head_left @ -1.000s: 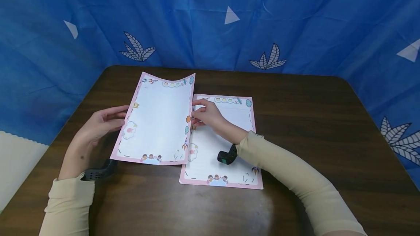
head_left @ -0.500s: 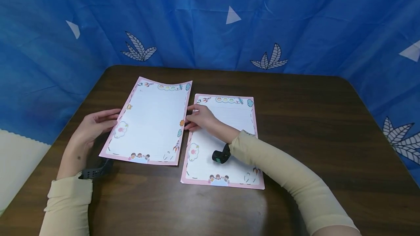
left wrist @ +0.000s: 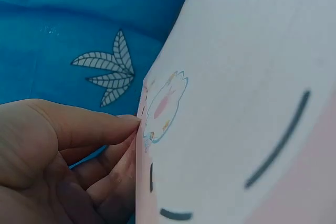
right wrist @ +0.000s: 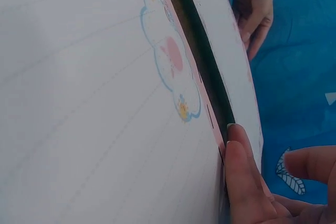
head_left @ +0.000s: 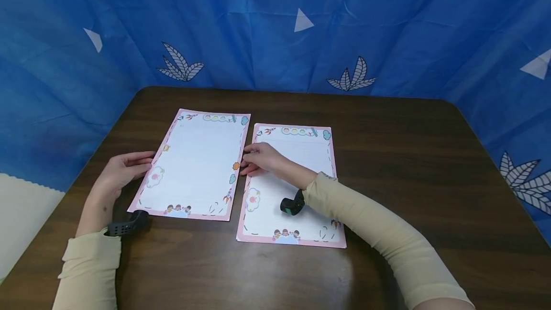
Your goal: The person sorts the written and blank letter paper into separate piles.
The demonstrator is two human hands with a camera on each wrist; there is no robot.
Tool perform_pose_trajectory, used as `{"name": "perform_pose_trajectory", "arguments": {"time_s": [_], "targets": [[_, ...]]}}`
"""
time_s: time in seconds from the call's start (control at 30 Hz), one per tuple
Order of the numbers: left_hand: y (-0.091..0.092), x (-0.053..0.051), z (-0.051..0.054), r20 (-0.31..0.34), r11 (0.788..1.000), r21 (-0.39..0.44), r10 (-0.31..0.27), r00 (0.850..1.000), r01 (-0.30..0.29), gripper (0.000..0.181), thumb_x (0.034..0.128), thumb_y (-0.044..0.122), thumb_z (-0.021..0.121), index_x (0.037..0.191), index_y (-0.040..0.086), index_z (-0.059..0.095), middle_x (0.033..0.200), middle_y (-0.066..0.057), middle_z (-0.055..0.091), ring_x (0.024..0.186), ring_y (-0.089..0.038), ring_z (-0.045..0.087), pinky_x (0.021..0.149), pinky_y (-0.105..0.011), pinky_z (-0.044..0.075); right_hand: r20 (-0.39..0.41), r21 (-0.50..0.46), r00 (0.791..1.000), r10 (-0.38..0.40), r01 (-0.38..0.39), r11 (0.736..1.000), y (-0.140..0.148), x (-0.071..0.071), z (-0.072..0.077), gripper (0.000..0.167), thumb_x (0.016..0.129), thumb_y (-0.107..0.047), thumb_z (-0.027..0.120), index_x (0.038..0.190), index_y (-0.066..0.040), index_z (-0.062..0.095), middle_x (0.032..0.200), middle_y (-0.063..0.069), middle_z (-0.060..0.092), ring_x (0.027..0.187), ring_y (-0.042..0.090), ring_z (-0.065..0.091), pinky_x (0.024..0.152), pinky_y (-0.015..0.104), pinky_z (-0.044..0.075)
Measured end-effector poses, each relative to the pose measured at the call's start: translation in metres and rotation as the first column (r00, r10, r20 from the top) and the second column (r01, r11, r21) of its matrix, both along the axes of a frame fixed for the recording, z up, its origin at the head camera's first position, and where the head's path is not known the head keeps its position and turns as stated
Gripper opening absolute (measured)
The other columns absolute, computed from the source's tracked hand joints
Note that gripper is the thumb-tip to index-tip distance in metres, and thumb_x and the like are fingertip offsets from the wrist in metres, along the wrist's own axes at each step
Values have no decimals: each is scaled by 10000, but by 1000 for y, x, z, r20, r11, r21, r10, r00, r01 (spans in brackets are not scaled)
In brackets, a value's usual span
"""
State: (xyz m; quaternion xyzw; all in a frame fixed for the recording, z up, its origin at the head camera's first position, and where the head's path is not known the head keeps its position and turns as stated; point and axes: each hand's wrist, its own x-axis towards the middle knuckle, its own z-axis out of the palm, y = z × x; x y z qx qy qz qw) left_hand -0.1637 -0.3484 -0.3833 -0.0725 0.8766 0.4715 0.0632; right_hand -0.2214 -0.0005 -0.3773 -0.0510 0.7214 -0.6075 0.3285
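Observation:
A white sheet of paper [head_left: 193, 166] with a pink cartoon border lies at the left of the table. At its left edge, my left hand [head_left: 122, 169] pinches the border between thumb and fingers, shown closer in the left wrist view. My right hand [head_left: 264, 159] touches its right edge; in the right wrist view the fingers [right wrist: 239, 177] are extended along the edge and the thumb stands apart. Under my right hand and forearm lies a small stack of matching paper [head_left: 292, 193], its middle partly hidden.
The dark wooden table [head_left: 387, 157] has rounded far corners. A blue curtain [head_left: 267, 27] with leaf prints hangs behind it and at both sides. A black wrist camera [head_left: 292, 203] sits over the paper stack.
The sheet has moved left and down, off the stack, with both hands at its edges. Its curved far edge has flattened. A narrow gap now separates it from the stack.

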Motion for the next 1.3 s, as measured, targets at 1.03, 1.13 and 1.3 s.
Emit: {"name": "perform_pose_trajectory", "arguments": {"time_s": [1.03,1.13,1.3], "targets": [[49,15,50,-163,967,-246,-109,981,67,495,965,276,522,1328,-57,468,1239,-291,506,1049,-412,512,826,-432,493,-261,-14,965,37,-43,999,111,41,40,449,961,-231,512,1357,-29,453,1130,145,624,984,242,628,862,388,481],[72,20,61,-210,971,-182,-193,958,156,468,959,254,540,1321,-38,491,1216,-249,551,1039,-364,551,780,-215,490,-297,-29,955,6,-16,999,137,49,41,444,960,-249,514,1343,-32,462,1142,165,614,993,251,625,876,413,469],[116,24,58,-207,945,-3,-319,925,326,440,956,190,554,1331,-29,483,1208,-197,581,1074,-282,580,862,-198,435,-324,-24,945,-42,36,999,171,61,34,434,963,-239,511,1328,-9,464,1150,193,599,999,252,624,879,403,464]]}}
